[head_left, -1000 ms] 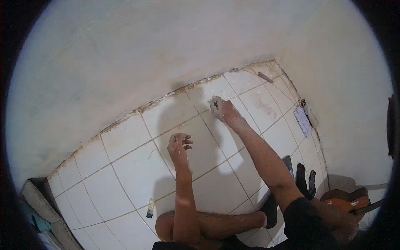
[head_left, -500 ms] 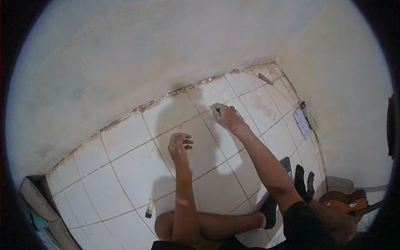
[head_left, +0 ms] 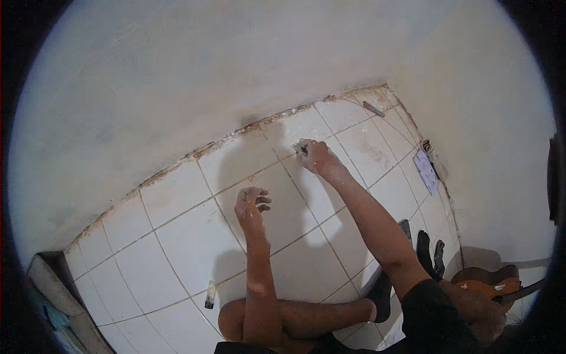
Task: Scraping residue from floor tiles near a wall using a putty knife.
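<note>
My right hand (head_left: 318, 157) is stretched out over the white floor tiles (head_left: 177, 262), near the crumbling joint at the foot of the wall. Its fingers close round a small flat grey scraper (head_left: 296, 146), whose grip is mostly hidden by them. Whitish dust coats the hand and part of the forearm. My left hand (head_left: 250, 207) hovers over the tiles nearer to me, dusty too, its fingers loosely bent and apart with nothing in them. Whitish crumbs lie along the wall's broken lower edge (head_left: 253, 125).
A knife-like tool (head_left: 373, 108) lies near the far corner. By the right wall rests a patterned pale card (head_left: 425, 171). A guitar (head_left: 486, 280) lies at the right, a small clear-and-dark object (head_left: 210, 294) by my knee. A grey cushioned seat (head_left: 56, 286) stands at the left.
My right hand has shifted slightly left and toward the wall with the scraper. The left hand has barely moved, its fingers still apart.
</note>
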`<state>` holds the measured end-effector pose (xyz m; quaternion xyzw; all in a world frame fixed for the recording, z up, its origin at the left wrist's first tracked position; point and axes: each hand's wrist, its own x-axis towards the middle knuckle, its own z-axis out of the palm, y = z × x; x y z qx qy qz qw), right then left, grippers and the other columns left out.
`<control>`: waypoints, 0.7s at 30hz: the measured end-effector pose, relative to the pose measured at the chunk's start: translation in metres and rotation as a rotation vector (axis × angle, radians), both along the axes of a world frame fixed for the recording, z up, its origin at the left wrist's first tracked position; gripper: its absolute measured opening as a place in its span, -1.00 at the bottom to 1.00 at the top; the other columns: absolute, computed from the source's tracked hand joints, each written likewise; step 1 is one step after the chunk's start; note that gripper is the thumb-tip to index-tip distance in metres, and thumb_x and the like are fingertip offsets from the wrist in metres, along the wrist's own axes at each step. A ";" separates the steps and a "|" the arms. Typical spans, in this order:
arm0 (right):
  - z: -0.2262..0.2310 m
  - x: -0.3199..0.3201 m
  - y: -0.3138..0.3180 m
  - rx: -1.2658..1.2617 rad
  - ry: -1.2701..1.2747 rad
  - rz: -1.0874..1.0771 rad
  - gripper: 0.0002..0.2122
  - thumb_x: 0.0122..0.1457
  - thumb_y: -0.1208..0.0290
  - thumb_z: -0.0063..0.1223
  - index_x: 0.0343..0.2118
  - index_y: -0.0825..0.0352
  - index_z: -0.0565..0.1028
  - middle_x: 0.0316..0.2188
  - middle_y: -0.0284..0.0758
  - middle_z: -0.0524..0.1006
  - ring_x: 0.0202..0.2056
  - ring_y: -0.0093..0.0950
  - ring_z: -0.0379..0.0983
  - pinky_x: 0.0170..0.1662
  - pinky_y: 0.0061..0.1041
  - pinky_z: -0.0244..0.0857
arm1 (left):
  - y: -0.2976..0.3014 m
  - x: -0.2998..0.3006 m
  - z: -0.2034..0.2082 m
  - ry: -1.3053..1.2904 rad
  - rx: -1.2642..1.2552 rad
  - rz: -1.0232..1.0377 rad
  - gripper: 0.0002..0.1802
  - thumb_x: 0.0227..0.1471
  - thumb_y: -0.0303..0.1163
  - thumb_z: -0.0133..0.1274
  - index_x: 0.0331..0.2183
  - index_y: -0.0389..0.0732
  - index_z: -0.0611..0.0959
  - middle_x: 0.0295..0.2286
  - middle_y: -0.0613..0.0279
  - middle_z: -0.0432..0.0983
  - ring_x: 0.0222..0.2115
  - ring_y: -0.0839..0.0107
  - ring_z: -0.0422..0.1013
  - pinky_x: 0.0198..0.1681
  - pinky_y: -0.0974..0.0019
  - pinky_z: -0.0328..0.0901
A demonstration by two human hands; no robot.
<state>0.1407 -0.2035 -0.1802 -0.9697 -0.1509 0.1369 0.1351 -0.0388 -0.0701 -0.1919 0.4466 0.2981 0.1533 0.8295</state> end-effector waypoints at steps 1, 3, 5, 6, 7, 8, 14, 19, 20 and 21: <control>0.000 0.000 0.000 -0.020 0.031 -0.030 -0.68 0.04 0.22 -0.09 -0.23 0.35 0.46 -0.32 -0.01 0.50 -0.21 -0.14 0.44 -0.08 -0.24 0.29 | -0.001 0.000 0.001 0.026 0.000 0.008 -0.80 0.02 -0.27 -0.06 -0.40 -0.22 0.48 -0.48 0.18 0.45 -0.51 0.40 0.41 -0.48 0.39 0.25; -0.002 0.002 0.000 0.019 0.034 -0.027 -0.66 0.04 0.21 -0.09 -0.22 0.35 0.46 -0.31 -0.01 0.50 -0.20 -0.15 0.44 -0.07 -0.26 0.29 | -0.002 -0.001 0.003 0.054 -0.002 0.012 -0.80 0.02 -0.28 -0.07 -0.40 -0.22 0.48 -0.48 0.18 0.44 -0.50 0.39 0.41 -0.47 0.39 0.25; -0.004 0.004 0.000 0.045 0.077 -0.036 -0.65 0.04 0.20 -0.08 -0.20 0.36 0.45 -0.29 -0.01 0.49 -0.19 -0.17 0.43 -0.06 -0.27 0.29 | -0.002 -0.001 0.003 0.058 0.020 0.012 -0.80 0.03 -0.27 -0.07 -0.40 -0.22 0.48 -0.48 0.18 0.44 -0.50 0.39 0.41 -0.46 0.37 0.25; -0.005 0.005 0.000 0.070 0.050 -0.006 -0.65 0.03 0.19 -0.08 -0.21 0.35 0.45 -0.29 -0.03 0.50 -0.21 -0.16 0.44 -0.07 -0.28 0.29 | -0.002 -0.001 0.002 0.035 0.014 0.001 -0.80 0.03 -0.27 -0.07 -0.40 -0.22 0.48 -0.48 0.18 0.44 -0.50 0.39 0.41 -0.46 0.37 0.25; -0.005 0.006 0.000 0.079 0.047 0.000 -0.65 0.03 0.19 -0.08 -0.21 0.34 0.45 -0.29 -0.05 0.50 -0.22 -0.16 0.44 -0.07 -0.28 0.30 | -0.003 -0.001 0.002 0.038 0.016 0.001 -0.79 0.03 -0.26 -0.06 -0.40 -0.22 0.48 -0.48 0.18 0.44 -0.50 0.39 0.41 -0.46 0.37 0.25; -0.006 0.007 0.000 0.098 0.023 0.025 -0.65 0.03 0.19 -0.08 -0.21 0.34 0.45 -0.29 -0.05 0.50 -0.22 -0.16 0.44 -0.07 -0.28 0.30 | -0.003 -0.001 0.001 0.048 0.028 0.008 -0.78 0.03 -0.24 -0.06 -0.40 -0.21 0.48 -0.48 0.18 0.44 -0.50 0.38 0.41 -0.46 0.37 0.25; -0.012 0.016 -0.001 0.036 -0.030 0.110 -0.65 0.01 0.19 -0.07 -0.24 0.35 0.45 -0.31 -0.08 0.51 -0.27 -0.11 0.45 -0.14 -0.25 0.33 | -0.004 -0.003 0.002 0.027 0.037 0.010 -0.73 0.06 -0.18 -0.07 -0.39 -0.21 0.48 -0.46 0.19 0.44 -0.49 0.38 0.40 -0.43 0.36 0.25; -0.023 0.030 0.011 0.083 -0.080 0.006 -0.66 0.00 0.22 -0.06 -0.25 0.38 0.43 -0.28 -0.05 0.49 -0.23 -0.06 0.43 -0.13 -0.22 0.32 | -0.003 -0.003 0.009 0.020 0.048 0.025 -0.75 0.02 -0.20 -0.06 -0.42 -0.21 0.48 -0.48 0.20 0.44 -0.50 0.42 0.39 -0.43 0.38 0.23; -0.026 0.032 0.014 0.081 -0.103 -0.011 -0.66 0.00 0.22 -0.06 -0.25 0.38 0.43 -0.28 -0.05 0.49 -0.23 -0.06 0.43 -0.13 -0.22 0.32 | -0.004 -0.003 0.010 -0.001 0.062 0.075 -0.79 -0.02 -0.26 -0.03 -0.46 -0.21 0.48 -0.52 0.20 0.45 -0.53 0.46 0.38 -0.47 0.43 0.22; -0.026 0.036 0.015 0.097 -0.069 -0.004 -0.67 0.00 0.23 -0.06 -0.24 0.37 0.44 -0.28 -0.03 0.49 -0.23 -0.05 0.43 -0.13 -0.23 0.32 | -0.003 -0.002 0.010 0.008 0.052 0.085 -0.80 -0.02 -0.27 -0.04 -0.46 -0.21 0.48 -0.52 0.21 0.45 -0.54 0.46 0.38 -0.48 0.44 0.22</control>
